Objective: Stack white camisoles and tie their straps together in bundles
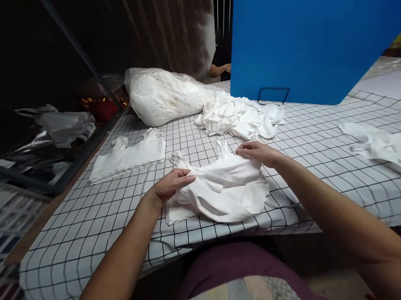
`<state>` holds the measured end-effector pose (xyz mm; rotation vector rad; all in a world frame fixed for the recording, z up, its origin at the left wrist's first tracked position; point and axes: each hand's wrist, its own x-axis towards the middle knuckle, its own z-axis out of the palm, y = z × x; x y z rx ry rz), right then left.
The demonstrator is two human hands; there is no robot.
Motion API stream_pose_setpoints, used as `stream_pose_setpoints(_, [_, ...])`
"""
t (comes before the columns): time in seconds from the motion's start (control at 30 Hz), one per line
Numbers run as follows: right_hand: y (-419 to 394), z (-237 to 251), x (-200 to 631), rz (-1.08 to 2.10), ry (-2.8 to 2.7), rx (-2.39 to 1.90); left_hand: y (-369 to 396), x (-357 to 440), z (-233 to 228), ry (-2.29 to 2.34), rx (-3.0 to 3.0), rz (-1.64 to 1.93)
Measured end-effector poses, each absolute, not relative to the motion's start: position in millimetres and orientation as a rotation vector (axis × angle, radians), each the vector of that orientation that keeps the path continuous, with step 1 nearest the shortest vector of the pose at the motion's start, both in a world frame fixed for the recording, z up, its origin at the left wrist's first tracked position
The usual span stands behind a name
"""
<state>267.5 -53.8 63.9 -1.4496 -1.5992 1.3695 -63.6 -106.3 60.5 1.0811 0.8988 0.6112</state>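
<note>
both hands pinching the white garment (223, 189), left hand (170, 185) at its near-left edge, right hand (257, 152) at the far-right, so it stretches crosswise on the table (89, 220).

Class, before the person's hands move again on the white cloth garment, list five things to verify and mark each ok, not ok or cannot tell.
1. Left hand pinches the crumpled white cloth garment: ok.
2. Right hand grips its far edge: ok.
3. Garment lies flat and smooth: not ok, bunched.
4. Garment fully on the black-and-white checked tablecloth: ok.
5. Folded white cloth piece lies apart from the hands: ok.
</note>
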Motion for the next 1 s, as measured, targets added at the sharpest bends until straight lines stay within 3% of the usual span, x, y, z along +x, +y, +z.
stream_pose_setpoints(0.13, [-78,40,256,0.634,-1.790,-1.476,-108,-70,43,0.972,0.951,0.705])
stream_pose_setpoints(0.27, [-112,34,237,0.378,-2.231,-1.254,-107,-66,43,0.886,0.892,0.792])
stream_pose_setpoints(0.4, [-112,26,230,0.172,-2.355,-1.337,-107,-64,48,0.818,0.890,0.900])
stream_pose_setpoints(0.53, [-94,34,245,0.402,-2.136,-1.457,-112,-71,52,0.831,0.950,0.920])
stream_pose_setpoints(0.67, [-123,79,254,0.655,-1.943,-1.454,-115,-73,51,0.950,1.308,0.913])
stream_pose_setpoints(0.83, [-188,153,238,1.322,-2.529,-0.588,-107,-58,45,1.084,1.622,1.211])
stream_pose_setpoints(0.9, [-188,158,231,1.363,-2.541,-0.537,-105,-51,44,1.087,1.617,1.306])
stream_pose_setpoints(1.0, [-160,134,226,1.138,-2.268,-0.897,-107,-43,46,1.066,1.634,1.361])
